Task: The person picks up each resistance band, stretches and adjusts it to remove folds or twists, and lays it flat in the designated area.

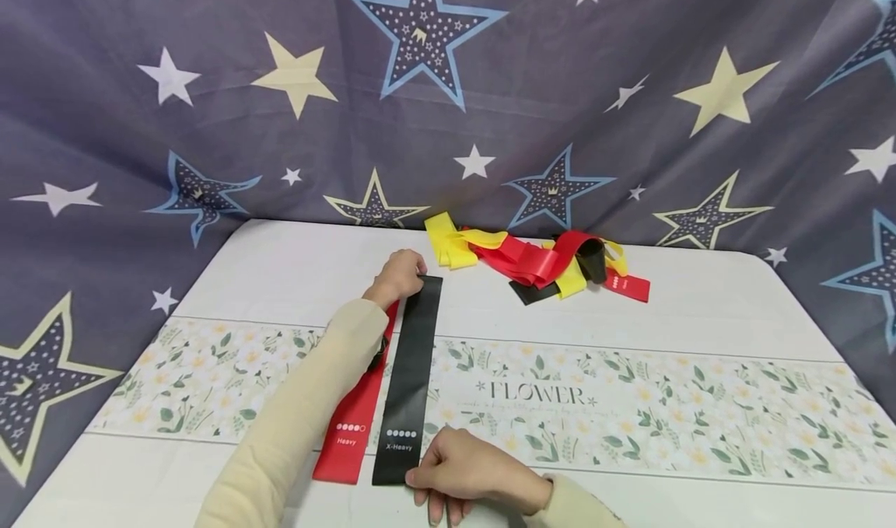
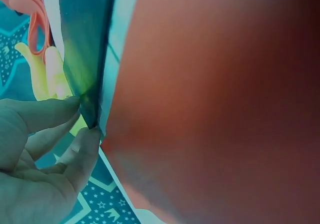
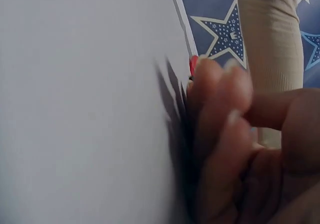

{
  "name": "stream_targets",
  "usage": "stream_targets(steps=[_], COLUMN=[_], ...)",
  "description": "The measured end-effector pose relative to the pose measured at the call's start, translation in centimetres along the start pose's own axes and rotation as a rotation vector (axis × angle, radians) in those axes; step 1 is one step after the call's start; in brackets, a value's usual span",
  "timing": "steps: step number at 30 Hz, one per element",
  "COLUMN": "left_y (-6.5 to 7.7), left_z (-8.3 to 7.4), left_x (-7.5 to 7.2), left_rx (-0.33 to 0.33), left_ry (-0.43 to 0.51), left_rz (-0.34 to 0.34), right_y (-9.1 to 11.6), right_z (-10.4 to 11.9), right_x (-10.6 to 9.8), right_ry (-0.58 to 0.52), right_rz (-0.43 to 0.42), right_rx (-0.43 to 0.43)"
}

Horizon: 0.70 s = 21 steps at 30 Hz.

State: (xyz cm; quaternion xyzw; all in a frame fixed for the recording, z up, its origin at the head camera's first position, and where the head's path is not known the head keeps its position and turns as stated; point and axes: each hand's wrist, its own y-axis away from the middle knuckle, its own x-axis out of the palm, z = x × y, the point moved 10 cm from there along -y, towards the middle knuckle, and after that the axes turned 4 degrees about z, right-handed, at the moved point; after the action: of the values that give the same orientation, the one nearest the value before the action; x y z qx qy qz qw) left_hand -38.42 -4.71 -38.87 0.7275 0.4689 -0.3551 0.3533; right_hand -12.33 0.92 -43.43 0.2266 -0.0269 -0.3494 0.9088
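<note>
Cream knit left sleeve [image 1: 276, 427] is closest to the lens. Landmark: the long, flat, black rubber-like band printed "X-Heavy" [image 1: 408, 380], lying lengthwise away from you across the white table [image 1: 700, 302]. At its far end your left hand [image 1: 402, 273] pinches the tip between thumb and fingers. At its near right corner your right hand [image 1: 467, 466] appears, in the head view, to pinch with thumb and index finger, other fingers bent below; the right wrist view does not show that contact.

Just left of the black band: the flat red rubber-like band printed "Heavy" [image 1: 350, 411], your forearm crossing above it. Beyond and to the right of the black band: the loose heap of yellow, red and black strips [image 1: 535, 262].

Risks, judged:
1. Your right-hand hold takes only a corner; a sideways pull could skew the near end or let it slip free.
2. Pulling both ends unevenly could stretch the band, and it may spring back or curl.
3. Your sleeve, if lowered, could drag the red band askew or under the black one.
</note>
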Motion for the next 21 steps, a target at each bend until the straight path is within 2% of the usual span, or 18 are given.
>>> stream_targets(steps=[6, 13, 17, 21], left_y=[0.0, 0.2, 0.3, 0.4], left_z=[0.0, 0.3, 0.4, 0.4], left_x=[-0.5, -0.5, -0.6, -0.8], left_rx=[0.017, 0.015, 0.014, 0.023], left_ry=[0.022, 0.06, 0.087, 0.107], left_rz=[-0.037, -0.018, -0.021, -0.031], right_y=[-0.1, -0.2, -0.4, -0.6], right_z=[0.6, 0.6, 0.5, 0.7], right_x=[-0.4, -0.8, -1.9, -3.8], right_ry=[0.026, 0.082, 0.098, 0.12], right_rz=[0.021, 0.005, -0.032, -0.093], right_rx=[-0.042, -0.039, -0.028, -0.038])
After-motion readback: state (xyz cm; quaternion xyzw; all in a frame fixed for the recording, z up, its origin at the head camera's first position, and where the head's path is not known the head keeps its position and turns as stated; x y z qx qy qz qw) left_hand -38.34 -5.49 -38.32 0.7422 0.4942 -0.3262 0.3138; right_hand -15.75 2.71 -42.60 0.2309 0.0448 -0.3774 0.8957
